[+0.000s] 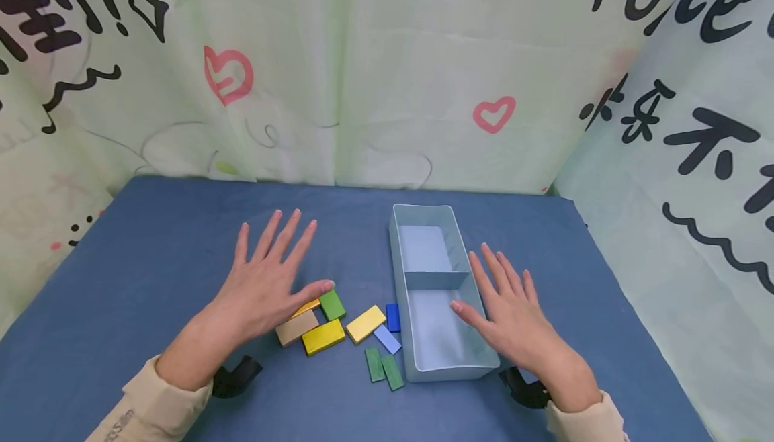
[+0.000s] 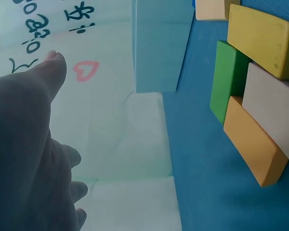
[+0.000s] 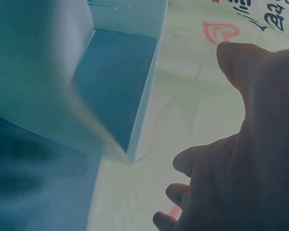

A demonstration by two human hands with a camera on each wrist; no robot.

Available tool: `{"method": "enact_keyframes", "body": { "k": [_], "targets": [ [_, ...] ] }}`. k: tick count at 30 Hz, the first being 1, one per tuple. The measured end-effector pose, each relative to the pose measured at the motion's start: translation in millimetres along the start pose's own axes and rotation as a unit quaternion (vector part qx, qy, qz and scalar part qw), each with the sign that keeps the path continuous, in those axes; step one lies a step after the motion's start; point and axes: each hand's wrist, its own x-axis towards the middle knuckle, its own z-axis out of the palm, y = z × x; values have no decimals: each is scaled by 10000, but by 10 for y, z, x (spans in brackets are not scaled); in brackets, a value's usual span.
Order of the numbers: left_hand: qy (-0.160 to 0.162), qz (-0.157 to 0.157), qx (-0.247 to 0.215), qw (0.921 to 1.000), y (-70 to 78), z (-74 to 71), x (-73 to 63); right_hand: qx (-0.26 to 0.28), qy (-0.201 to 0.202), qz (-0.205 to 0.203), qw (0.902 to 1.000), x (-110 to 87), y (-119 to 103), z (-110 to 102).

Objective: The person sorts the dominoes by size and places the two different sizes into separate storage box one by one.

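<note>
My left hand (image 1: 260, 287) is spread with straight fingers above a group of wooden blocks and holds nothing. Under and beside it lie an orange block (image 2: 255, 142), a tan block (image 1: 297, 327), a green block (image 1: 332, 304) and a yellow block (image 1: 323, 338). A pale yellow block (image 1: 365, 324) lies to their right, near a dark blue block (image 1: 393, 318), a light blue block (image 1: 387, 339) and two small green blocks (image 1: 392, 372). My right hand (image 1: 514, 314), fingers spread, hovers over the right side of a light blue two-compartment box (image 1: 452, 375), also holding nothing.
A blue cloth (image 1: 181, 247) covers the table. White curtains (image 1: 393, 59) with black writing and pink hearts hang behind it and at both sides. A black wrist strap mount (image 1: 237, 378) sits under the left wrist, another (image 1: 525, 388) under the right.
</note>
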Motion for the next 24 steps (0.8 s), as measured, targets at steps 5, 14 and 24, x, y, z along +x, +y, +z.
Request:
{"method": "enact_keyframes", "body": {
  "k": [5,14,24],
  "targets": [
    [-141,46,-322,9994,73,85,43,81,-58,108,9999,10,53,102],
    [-352,142,-553,9977,191,268,75,215,-118,107,9996,74,105,255],
    [-658,534,-1047,9909,440,392,194,214,13,52,9998,126,125,362]
  ]
}}
